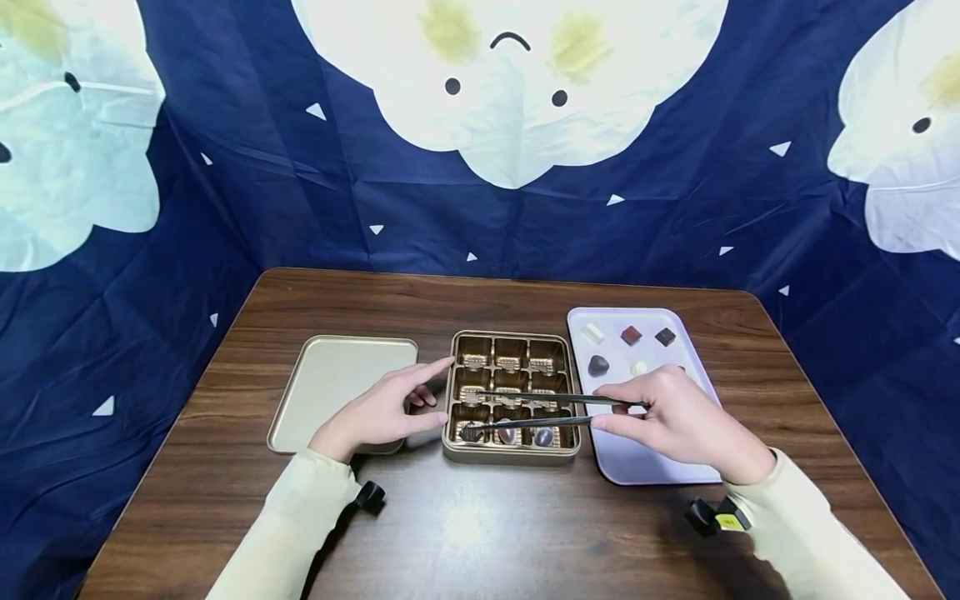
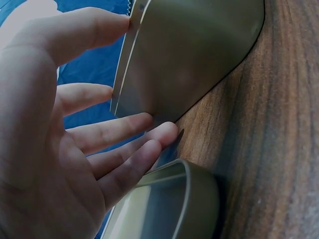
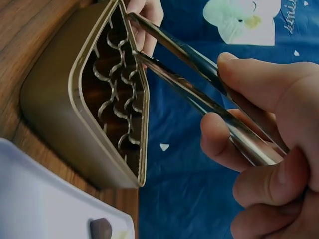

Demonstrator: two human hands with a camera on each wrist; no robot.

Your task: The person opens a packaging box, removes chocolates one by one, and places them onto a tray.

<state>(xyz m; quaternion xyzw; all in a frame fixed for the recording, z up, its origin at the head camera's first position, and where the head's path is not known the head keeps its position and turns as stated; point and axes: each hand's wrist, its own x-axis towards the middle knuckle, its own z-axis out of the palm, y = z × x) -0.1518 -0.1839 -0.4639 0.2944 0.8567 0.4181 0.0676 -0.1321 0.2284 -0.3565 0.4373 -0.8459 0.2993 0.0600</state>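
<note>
Metal tongs [image 3: 199, 99] are pinched between the thumb and fingers of my right hand [image 1: 671, 417], their two arms spread apart. They reach leftward over a gold tin box [image 1: 512, 457] with a gold divided insert. The nearer tip is by a dark ridged chocolate [image 1: 471, 432] in the front-left compartment; the other is over the middle-left compartment. A brown chocolate [image 1: 507, 435] and a dark glossy chocolate [image 1: 544, 437] lie in the other front compartments. My left hand [image 1: 387, 406] touches the box's left rim with thumb and index fingertip, other fingers loosely bent.
Left of the box lies a gold lid [image 1: 330, 379], partly under my left hand. On the right a white tray [image 1: 622, 467] holds several chocolates, among them a dark one [image 1: 598, 365] and a reddish one [image 1: 632, 335]. Blue cloth [image 1: 525, 233] hangs behind the wooden table [image 1: 465, 542].
</note>
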